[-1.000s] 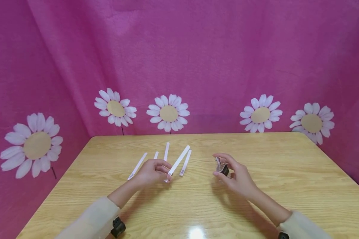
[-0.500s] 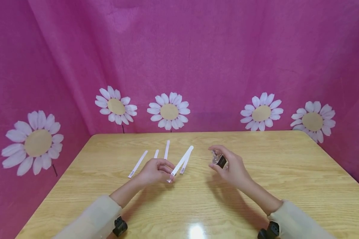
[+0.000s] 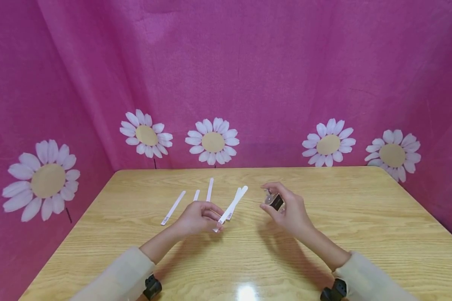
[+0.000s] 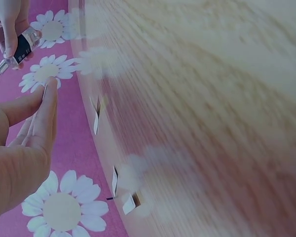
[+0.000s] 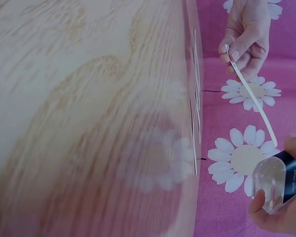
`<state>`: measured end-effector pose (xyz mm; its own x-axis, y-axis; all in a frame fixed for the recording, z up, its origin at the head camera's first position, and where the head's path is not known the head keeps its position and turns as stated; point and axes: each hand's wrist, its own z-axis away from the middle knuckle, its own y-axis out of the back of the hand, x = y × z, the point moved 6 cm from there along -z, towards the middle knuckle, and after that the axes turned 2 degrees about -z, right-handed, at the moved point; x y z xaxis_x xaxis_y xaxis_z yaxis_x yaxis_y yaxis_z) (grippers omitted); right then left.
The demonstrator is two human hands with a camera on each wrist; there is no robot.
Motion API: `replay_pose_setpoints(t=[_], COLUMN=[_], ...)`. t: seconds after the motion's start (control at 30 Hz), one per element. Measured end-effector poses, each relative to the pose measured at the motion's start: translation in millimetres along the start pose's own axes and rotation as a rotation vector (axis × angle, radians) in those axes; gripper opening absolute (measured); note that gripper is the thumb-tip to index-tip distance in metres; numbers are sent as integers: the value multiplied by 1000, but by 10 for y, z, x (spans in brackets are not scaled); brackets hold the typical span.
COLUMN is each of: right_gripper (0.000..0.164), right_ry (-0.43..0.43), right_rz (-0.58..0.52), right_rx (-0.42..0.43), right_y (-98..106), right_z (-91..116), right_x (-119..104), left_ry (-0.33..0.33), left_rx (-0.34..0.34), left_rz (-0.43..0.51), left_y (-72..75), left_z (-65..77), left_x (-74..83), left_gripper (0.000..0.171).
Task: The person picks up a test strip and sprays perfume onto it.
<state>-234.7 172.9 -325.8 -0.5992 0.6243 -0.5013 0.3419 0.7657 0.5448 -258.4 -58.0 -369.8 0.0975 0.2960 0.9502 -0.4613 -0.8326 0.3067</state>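
Observation:
My left hand (image 3: 199, 218) pinches a long white perfume test strip (image 3: 241, 193) near its printed end, between thumb and fingers. The strip slants up and to the right, above the table. To its right, my right hand (image 3: 293, 211) grips a small clear glass perfume bottle (image 3: 276, 202) with a black label. One finger lies at the sprayer end, and the thumb is at the other end of the bottle. In the right wrist view, the strip's far tip comes close to the bottle (image 5: 271, 180) and the right hand's fingers. The two hands stay apart.
Several more white strips lie on the wooden table (image 3: 324, 188), one at the left (image 3: 173, 207), one farther back (image 3: 210, 189), and another partly behind the held strip. A pink curtain (image 3: 271, 83) with white daisies hangs behind the table.
My right hand has moved left with the perfume bottle, narrowing the gap to the strip. My left hand has shifted slightly right with the strip, which now overlaps the strip lying behind it.

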Motion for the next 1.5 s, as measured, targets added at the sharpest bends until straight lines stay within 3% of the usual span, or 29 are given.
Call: replay_pose_setpoints(t=[0.3,0.67,1.1,1.27,1.5], right_gripper=[50,51,53,53,55], right_ry=[10,-74,-135,-131,-127], right_rz=[-2,4,-11,-25,-18], right_rx=[23,61,50,60,58], right_y=[11,107,228,270,287], right_z=[-2,26,112,133,155], right_x=[-45,0,107,107,150], left_ry=[4,30,120,126,191], left_rx=[0,26,155,211,287], left_rz=[-8,-9,43,3,-46], left_y=[7,13,67,61,92], left_z=[4,-16,-344,-478,-577], left_x=[2,6,-162,-158,-188], left_gripper=[30,29,26,21,19])
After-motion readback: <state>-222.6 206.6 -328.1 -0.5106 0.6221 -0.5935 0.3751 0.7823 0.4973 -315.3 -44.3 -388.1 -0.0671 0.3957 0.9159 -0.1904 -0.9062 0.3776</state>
